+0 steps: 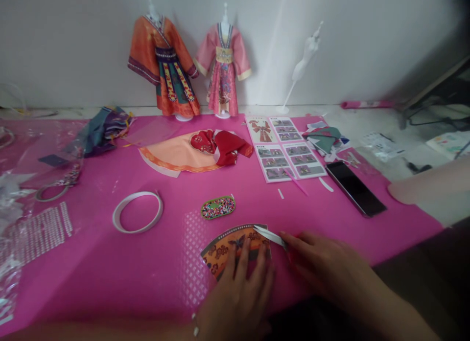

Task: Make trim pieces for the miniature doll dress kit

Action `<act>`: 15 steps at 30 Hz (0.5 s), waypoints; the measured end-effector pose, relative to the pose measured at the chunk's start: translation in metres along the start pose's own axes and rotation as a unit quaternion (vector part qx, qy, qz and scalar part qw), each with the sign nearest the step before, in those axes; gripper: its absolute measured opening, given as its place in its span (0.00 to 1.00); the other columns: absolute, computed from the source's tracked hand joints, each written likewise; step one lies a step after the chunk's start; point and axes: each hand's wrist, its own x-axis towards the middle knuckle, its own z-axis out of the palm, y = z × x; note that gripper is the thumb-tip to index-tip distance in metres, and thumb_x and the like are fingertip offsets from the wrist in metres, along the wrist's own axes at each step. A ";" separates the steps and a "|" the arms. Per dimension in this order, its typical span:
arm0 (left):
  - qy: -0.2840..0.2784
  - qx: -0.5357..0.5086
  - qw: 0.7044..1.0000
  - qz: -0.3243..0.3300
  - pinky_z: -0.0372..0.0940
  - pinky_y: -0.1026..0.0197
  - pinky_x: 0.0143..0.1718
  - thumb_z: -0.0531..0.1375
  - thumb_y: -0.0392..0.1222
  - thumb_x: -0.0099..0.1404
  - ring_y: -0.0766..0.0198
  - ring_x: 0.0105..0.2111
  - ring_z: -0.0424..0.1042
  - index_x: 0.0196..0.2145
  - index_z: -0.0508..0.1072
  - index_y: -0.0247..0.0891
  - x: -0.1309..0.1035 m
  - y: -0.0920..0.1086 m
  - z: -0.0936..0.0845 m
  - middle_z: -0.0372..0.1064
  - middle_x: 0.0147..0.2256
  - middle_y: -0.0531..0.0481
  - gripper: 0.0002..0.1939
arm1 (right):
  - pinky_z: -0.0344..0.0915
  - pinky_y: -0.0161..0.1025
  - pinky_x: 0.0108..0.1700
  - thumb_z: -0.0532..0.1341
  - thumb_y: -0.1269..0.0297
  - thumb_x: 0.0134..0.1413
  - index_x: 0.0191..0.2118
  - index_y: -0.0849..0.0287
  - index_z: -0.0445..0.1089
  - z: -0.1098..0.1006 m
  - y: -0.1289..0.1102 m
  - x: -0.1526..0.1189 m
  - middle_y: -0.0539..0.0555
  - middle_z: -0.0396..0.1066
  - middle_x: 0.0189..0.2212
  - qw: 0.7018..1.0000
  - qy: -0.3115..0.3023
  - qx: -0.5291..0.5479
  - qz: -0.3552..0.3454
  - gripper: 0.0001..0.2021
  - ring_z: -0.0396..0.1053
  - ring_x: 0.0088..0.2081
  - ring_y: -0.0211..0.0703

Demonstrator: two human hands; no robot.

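An orange patterned fabric piece (220,251) with a dark border and a row of white beads lies on the pink mat (147,267). My left hand (244,287) rests flat on it, fingers spread. From the right, my right hand (323,262) holds white-bladed tweezers (270,236), whose tip touches the beaded border near its right end. The handle end is blurred and partly hidden by my fingers. Just above the fabric sits a green oval tray of multicoloured beads (218,208). A sheet of clear gems (194,262) lies left of the fabric.
A tape roll (137,212) lies at left, with plastic bags and another gem sheet (55,231). Behind are a red and peach garment (183,151), an instruction sheet (286,147) and dressed mannequins (167,67). A phone (356,188) lies right, near another person's arm (429,184).
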 end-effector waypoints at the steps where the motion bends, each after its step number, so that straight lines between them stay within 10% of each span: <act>1: -0.001 0.001 1.000 -0.004 0.55 0.34 0.52 0.53 0.67 0.62 0.29 0.59 0.57 0.62 0.59 0.34 0.000 0.000 0.000 0.53 0.64 0.33 0.41 | 0.50 0.38 0.24 0.56 0.69 0.57 0.55 0.50 0.63 -0.001 0.000 0.000 0.49 0.70 0.29 1.000 -0.003 0.000 0.002 0.20 0.70 0.25 0.41; 15: -0.001 -0.006 1.000 -0.003 0.53 0.34 0.53 0.51 0.66 0.63 0.29 0.59 0.56 0.62 0.59 0.35 0.000 -0.001 0.001 0.53 0.64 0.35 0.40 | 0.56 0.38 0.25 0.56 0.67 0.57 0.57 0.50 0.62 0.001 0.004 -0.001 0.49 0.71 0.31 1.000 0.001 0.003 0.020 0.21 0.72 0.27 0.45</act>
